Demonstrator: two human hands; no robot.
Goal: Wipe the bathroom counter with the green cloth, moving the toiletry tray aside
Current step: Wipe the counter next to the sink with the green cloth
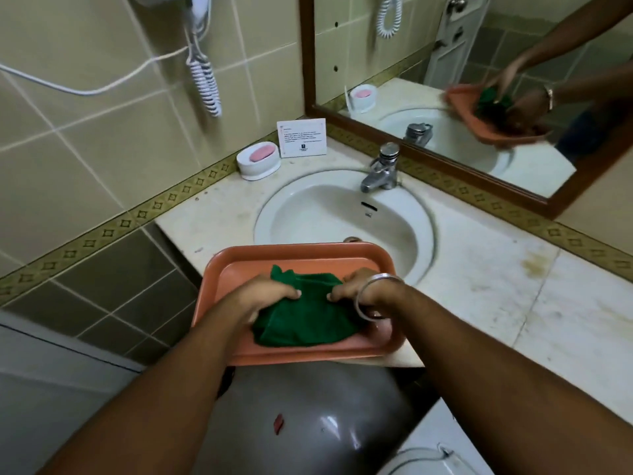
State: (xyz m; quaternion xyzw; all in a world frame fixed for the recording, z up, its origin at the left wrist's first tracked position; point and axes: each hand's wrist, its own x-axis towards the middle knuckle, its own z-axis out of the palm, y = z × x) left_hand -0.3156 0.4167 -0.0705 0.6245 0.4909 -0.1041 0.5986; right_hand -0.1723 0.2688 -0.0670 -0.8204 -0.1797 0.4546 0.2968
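My left hand [270, 296] and right hand [359, 286] both press down on the green cloth [305, 320], each grip closed on its bunched top edge, fingers curled into the fabric. The cloth lies inside the orange tray [294, 255], toward the tray's near side, beneath and between my hands. The tray sits at the front edge of the table [479, 286], overlapping the near rim of the sink [342, 214] and jutting past the table's edge.
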